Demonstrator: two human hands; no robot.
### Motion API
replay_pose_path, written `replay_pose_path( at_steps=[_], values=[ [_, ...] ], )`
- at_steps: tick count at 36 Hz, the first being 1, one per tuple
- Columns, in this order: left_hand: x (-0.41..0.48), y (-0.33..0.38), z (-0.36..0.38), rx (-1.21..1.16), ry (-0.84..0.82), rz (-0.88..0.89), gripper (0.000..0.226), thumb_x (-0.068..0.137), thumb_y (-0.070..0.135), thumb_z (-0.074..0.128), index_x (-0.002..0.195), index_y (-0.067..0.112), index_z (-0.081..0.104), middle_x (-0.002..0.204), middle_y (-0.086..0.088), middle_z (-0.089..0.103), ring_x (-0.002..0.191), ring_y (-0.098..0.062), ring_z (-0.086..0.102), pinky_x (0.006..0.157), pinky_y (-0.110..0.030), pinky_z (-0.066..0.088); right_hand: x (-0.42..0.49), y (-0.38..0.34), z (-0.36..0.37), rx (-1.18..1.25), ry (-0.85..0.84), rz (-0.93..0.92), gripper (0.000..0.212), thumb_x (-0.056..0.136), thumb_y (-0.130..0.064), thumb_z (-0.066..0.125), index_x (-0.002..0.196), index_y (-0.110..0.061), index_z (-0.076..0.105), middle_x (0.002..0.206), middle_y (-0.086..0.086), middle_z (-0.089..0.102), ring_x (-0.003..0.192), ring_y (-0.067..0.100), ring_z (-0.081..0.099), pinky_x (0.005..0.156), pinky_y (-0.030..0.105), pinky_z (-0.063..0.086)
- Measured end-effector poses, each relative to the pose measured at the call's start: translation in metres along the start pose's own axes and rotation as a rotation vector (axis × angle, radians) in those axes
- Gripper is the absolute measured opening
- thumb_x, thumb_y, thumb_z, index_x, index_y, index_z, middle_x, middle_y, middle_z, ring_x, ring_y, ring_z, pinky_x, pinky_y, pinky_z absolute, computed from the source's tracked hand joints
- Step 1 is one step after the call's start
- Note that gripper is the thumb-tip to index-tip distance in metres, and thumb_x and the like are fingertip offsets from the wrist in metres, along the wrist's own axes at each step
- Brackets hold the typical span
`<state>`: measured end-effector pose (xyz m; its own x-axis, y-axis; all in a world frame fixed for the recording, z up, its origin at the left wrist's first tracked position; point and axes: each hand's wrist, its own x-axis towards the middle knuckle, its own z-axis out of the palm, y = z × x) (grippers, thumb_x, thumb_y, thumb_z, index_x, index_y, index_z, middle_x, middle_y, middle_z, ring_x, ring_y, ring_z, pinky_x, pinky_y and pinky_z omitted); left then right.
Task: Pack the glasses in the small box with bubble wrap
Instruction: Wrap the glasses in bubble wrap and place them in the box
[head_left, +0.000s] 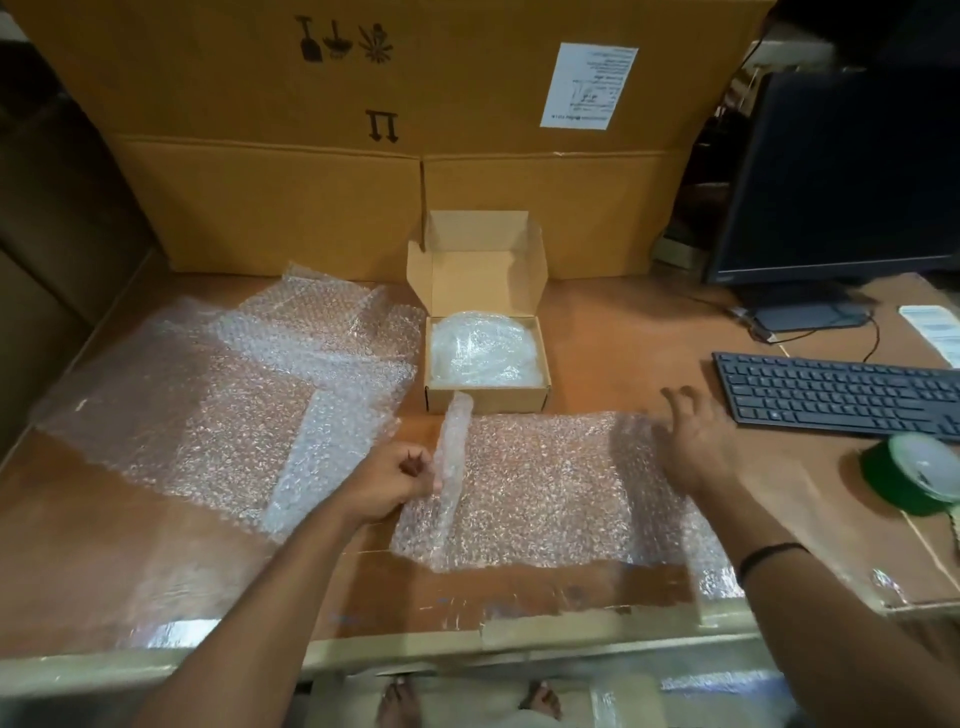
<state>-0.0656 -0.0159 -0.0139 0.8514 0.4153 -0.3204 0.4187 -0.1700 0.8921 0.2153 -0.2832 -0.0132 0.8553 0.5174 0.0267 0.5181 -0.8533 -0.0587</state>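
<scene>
Obs.: a clear bubble wrap sheet (545, 483) lies flat on the brown desk (623, 332) at lower centre of the frame. It sits just below the small brown cardboard box (485, 399), whose lid stands open. Inside the small box is a clear, roundish wrapped bundle (483, 348). Whether it holds the glasses cannot be told.

The sheet's left side is curled into a narrow rolled edge (451, 457). Its long axis runs nearly bottom-to-top in the frame, with the top end tilted slightly right and reaching the box's front wall. Touching or just short: cannot tell.

Left hand (395, 486): fingers curled round the rolled edge at mid-length, gripping it. Right hand (693, 441): fingers spread and straight, resting on the sheet's right margin, grasping nothing.

Judgement: any further rolling goes rightward across the frame, toward the right hand. The left hand is the nearer and would drive it, while the right pins the far margin. The roll's axis already points at the small box directly above.
</scene>
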Motion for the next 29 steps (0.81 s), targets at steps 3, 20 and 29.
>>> replay_pose_path(
  at_steps=[3, 20, 29],
  values=[
    [0.004, 0.001, 0.008, 0.174, 0.18, -0.035, 0.02, 0.081, 0.005, 0.07, 0.081, 0.024, 0.064, 0.079, 0.005, 0.067, 0.077, -0.016, 0.063, 0.069, -0.03, 0.049, -0.016, -0.022, 0.009, -0.011, 0.02, -0.057, 0.061, 0.099, -0.053, 0.036, 0.152, -0.023, 0.026, 0.16, 0.01, 0.021, 0.145, 0.03, 0.023, 0.118, 0.046, 0.011],
    [-0.001, -0.026, 0.029, 1.104, 0.102, 0.18, 0.074, 0.085, 0.061, 0.01, 0.149, 0.032, 0.029, 0.157, 0.008, 0.026, 0.145, -0.015, 0.022, 0.118, -0.049, -0.008, -0.028, -0.001, 0.04, 0.066, -0.266, -0.199, 0.077, 0.092, -0.071, 0.005, 0.156, -0.028, 0.001, 0.163, -0.002, -0.005, 0.15, 0.019, -0.004, 0.121, 0.047, 0.001],
    [0.002, -0.019, 0.042, 1.061, 0.022, 0.242, 0.054, 0.1, 0.044, 0.031, 0.151, 0.037, 0.016, 0.159, 0.011, 0.003, 0.143, -0.007, -0.007, 0.115, -0.042, -0.013, -0.039, 0.02, 0.026, 0.09, -0.128, 0.411, 0.057, 0.097, -0.041, 0.042, 0.146, -0.013, 0.031, 0.148, 0.031, 0.032, 0.137, 0.047, 0.03, 0.112, 0.059, 0.026]
  ],
)
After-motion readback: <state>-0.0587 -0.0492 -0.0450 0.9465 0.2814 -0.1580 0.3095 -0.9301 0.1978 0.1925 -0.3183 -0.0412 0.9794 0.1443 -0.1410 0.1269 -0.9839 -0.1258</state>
